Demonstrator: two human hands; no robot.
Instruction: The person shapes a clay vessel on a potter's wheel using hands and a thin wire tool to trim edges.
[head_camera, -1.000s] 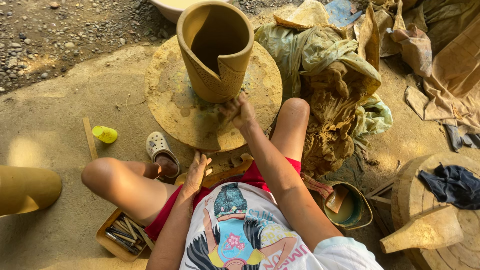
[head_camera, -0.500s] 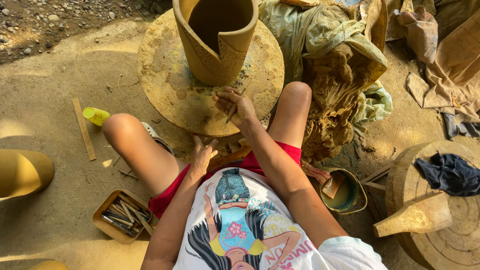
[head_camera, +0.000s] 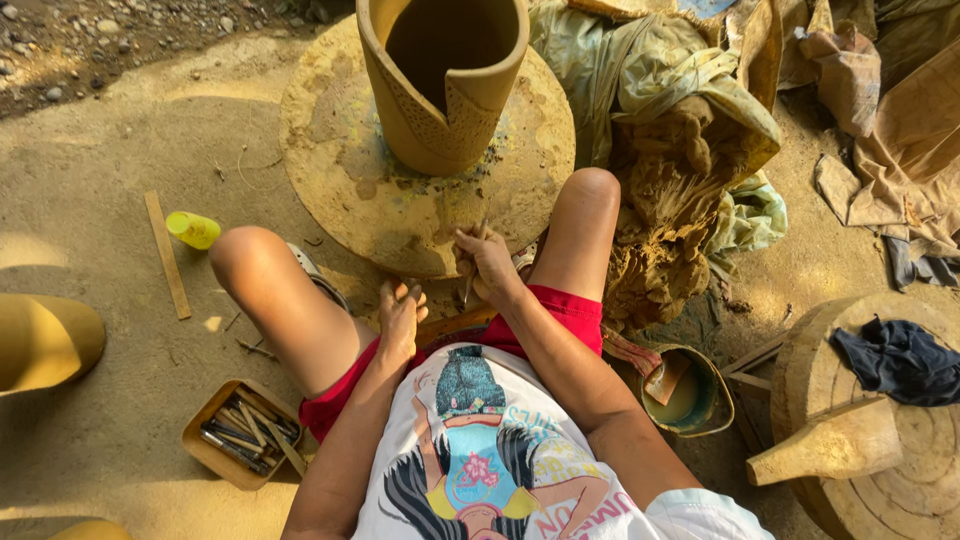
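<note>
While the right hand (head_camera: 487, 262) pinches a thin tool (head_camera: 472, 268), risk sits just beyond it.
Left hand (head_camera: 400, 318) rests spread beside it; a slip could gouge the soft clay pot (head_camera: 442, 85) on the round worktop (head_camera: 330, 160).

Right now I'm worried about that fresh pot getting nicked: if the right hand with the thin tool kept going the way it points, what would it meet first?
Probably the round clay-caked board, then the base of the clay pot. The right hand sits at the board's near edge, thin tool pointing up toward the pot; depth is unclear.
</note>
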